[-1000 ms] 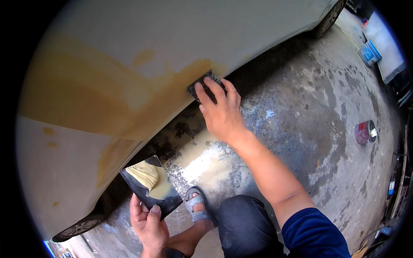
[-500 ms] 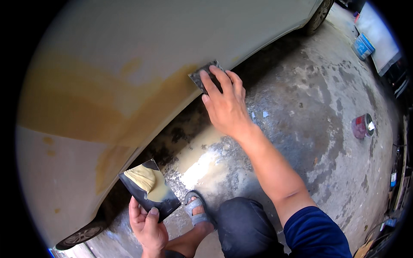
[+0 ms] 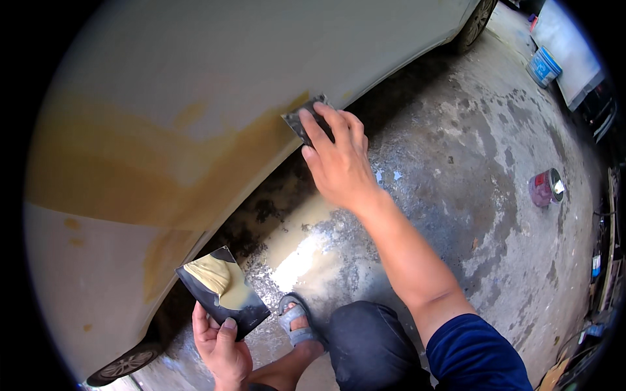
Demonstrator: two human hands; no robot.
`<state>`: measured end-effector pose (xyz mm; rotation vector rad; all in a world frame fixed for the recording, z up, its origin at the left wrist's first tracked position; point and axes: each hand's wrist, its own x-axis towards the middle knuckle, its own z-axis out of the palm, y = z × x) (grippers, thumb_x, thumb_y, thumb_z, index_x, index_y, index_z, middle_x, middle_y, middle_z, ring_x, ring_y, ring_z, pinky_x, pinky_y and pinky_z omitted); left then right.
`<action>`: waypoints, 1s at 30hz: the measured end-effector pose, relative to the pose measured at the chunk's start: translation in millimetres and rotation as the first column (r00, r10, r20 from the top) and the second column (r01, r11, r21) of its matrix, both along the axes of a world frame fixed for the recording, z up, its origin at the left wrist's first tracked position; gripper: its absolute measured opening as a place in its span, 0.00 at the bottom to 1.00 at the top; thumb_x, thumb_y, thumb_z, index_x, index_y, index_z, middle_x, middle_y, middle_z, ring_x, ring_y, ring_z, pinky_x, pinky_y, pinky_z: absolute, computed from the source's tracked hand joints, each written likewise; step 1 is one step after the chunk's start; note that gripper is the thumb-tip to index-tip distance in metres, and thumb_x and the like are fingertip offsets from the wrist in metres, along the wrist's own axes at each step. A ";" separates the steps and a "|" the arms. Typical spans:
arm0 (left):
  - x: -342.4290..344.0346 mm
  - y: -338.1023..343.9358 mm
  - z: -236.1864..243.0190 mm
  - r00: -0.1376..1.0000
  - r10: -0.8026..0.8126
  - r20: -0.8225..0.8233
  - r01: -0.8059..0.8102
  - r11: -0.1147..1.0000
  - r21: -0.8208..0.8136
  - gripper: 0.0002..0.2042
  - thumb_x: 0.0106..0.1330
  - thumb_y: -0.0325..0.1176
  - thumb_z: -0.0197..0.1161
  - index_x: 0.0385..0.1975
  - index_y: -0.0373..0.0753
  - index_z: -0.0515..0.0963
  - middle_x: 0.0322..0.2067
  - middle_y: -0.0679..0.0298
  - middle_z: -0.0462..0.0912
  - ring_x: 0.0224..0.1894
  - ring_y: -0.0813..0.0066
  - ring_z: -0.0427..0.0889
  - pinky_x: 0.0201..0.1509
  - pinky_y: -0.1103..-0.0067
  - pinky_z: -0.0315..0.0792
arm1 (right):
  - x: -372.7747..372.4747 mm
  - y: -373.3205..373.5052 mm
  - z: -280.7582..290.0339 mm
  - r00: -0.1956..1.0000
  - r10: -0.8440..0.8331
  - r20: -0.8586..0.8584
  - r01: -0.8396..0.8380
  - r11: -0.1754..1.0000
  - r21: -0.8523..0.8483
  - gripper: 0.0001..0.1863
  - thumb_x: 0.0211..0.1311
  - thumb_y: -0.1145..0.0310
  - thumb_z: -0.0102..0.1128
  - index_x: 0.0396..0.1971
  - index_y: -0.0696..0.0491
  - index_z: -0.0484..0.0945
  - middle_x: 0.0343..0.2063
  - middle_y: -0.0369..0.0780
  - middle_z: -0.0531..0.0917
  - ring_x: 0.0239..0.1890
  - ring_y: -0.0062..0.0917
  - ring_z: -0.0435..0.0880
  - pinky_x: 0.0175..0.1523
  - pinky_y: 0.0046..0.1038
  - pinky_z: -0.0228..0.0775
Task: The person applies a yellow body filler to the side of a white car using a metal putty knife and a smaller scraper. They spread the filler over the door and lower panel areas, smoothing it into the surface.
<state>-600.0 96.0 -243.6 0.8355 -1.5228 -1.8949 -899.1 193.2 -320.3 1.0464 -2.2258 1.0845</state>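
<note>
My right hand (image 3: 339,155) grips a dark, flat putty spreader (image 3: 297,121), fingers spread across its face. The spreader's edge lies against the lower side of a pale car body (image 3: 215,52), at the end of a yellowish-brown filler band (image 3: 241,140). Lower left, my left hand (image 3: 222,348) pinches the corner of a black square plate (image 3: 241,319), thumb on top. A thick lump of cream-coloured putty (image 3: 208,274) sits on that plate, with a thinner smear beside it. The plate is held apart from the car, just off its lower edge.
Car wheels show at the lower left (image 3: 124,365) and upper right (image 3: 477,26). On the stained concrete floor (image 3: 456,195) stand a reddish can (image 3: 546,188) and a blue-and-white bucket (image 3: 543,67). My sandalled foot (image 3: 298,322) is near the plate. Assorted clutter lines the right edge.
My right hand and the spreader have shifted slightly left and down in the picture. The left hand with the plate sits slightly lower; the whole view has shifted a little.
</note>
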 end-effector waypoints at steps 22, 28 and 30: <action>-3.5 6.3 -3.4 1.000 -0.011 -0.016 0.010 1.000 -0.019 0.31 0.55 0.16 0.47 0.64 0.28 0.57 0.59 0.51 0.70 0.61 0.63 0.71 0.67 0.69 0.62 | -33.7 7.8 -12.0 0.999 -0.011 -0.047 0.012 1.000 0.014 0.28 0.58 0.70 0.57 0.60 0.48 0.66 0.62 0.41 0.62 0.58 0.49 0.60 0.59 0.51 0.60; -3.0 -0.3 -8.5 0.999 -0.024 -0.021 0.025 1.000 0.009 0.31 0.55 0.16 0.48 0.63 0.29 0.59 0.59 0.52 0.70 0.61 0.63 0.71 0.67 0.69 0.62 | -28.5 4.7 -57.6 1.000 0.007 -0.008 -0.007 1.000 0.012 0.28 0.58 0.71 0.58 0.60 0.48 0.67 0.62 0.41 0.61 0.59 0.49 0.59 0.60 0.52 0.58; -5.9 2.3 -8.9 0.999 -0.033 -0.026 0.033 0.999 0.033 0.31 0.55 0.16 0.49 0.63 0.30 0.59 0.59 0.52 0.70 0.61 0.62 0.71 0.67 0.69 0.62 | -26.1 13.5 -68.5 0.999 0.017 0.039 -0.020 0.996 0.092 0.28 0.57 0.71 0.58 0.60 0.48 0.68 0.62 0.41 0.61 0.59 0.49 0.59 0.60 0.52 0.58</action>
